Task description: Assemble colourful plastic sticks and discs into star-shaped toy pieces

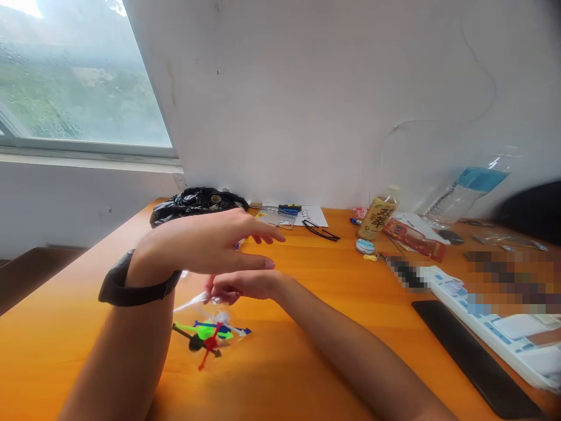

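Observation:
My left hand (pixel 214 238), with a black band (pixel 135 295) on the wrist, hovers above my right hand. Its fingers stretch to the right, thumb apart, with nothing between them. Below it my right hand (pixel 248 285) reaches in from the right, fingers closed on the gathered top of a clear plastic bag (pixel 224 316). Several coloured plastic arrow-shaped pieces (pixel 209 337) show in the bag: green, yellow, blue, red, black and white. Whether the bag touches the table (pixel 263 380) I cannot tell.
A black plastic bag (pixel 197 202) lies at the back left, near screwdrivers (pixel 289 209) and glasses (pixel 321 231). Toward the right stand a drink bottle (pixel 379 215) and a large clear bottle (pixel 464 196). A keyboard (pixel 495 327) and black wrist rest (pixel 468 351) lie at right.

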{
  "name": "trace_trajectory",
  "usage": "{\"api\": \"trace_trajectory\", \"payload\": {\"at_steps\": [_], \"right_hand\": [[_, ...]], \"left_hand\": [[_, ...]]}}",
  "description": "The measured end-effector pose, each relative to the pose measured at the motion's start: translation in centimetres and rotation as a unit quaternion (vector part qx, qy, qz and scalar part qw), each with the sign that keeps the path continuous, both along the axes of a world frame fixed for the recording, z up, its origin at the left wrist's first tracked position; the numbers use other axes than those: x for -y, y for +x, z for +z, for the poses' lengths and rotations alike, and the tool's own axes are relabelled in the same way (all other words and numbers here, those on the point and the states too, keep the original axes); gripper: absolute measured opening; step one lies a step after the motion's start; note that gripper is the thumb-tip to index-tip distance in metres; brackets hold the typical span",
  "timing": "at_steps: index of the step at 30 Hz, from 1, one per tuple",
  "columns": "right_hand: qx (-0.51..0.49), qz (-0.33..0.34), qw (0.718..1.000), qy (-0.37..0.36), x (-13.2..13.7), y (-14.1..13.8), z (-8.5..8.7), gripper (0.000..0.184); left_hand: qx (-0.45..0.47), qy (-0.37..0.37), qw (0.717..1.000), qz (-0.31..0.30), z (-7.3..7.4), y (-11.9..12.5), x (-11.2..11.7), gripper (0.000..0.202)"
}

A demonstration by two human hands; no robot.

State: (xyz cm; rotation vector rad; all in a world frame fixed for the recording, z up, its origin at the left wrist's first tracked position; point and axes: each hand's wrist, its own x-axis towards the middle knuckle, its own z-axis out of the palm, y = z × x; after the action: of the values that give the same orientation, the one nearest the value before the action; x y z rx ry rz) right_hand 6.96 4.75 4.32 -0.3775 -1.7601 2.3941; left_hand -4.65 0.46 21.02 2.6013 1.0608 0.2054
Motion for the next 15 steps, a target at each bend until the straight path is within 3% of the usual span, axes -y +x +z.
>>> {"api": "trace_trajectory", "payload": {"at_steps": [2,6,9,11,13,15], "right_hand": [[-0.001,-0.028,1.0,0.008,0.2,0.0,0.3,0.012],[-0.077,-0.159,0.984,0.01,0.5,0.2,2.0,0.009],[0.005,-0.27,0.959,0.086,0.0,0.8,2.9,0.033],[0.055,-0.326,0.932,0.148,-0.7,1.5,3.3,0.029],[0.024,-0.353,0.917,0.184,-1.4,2.5,4.1,0.023],[-0.06,-0.375,0.905,0.19,-1.7,3.7,5.6,0.033]], "left_hand": [[0.046,0.002,0.999,0.012,0.2,0.0,0.5,0.043],[0.156,0.032,0.987,0.04,0.6,0.2,1.5,0.033],[0.195,0.072,0.977,0.048,0.9,0.4,1.9,0.031],[0.212,0.107,0.97,0.056,0.9,0.5,1.7,0.032],[0.232,0.134,0.961,0.063,0.7,0.6,1.0,0.035],[0.264,0.149,0.95,0.068,0.1,1.1,-0.1,0.043]]}}
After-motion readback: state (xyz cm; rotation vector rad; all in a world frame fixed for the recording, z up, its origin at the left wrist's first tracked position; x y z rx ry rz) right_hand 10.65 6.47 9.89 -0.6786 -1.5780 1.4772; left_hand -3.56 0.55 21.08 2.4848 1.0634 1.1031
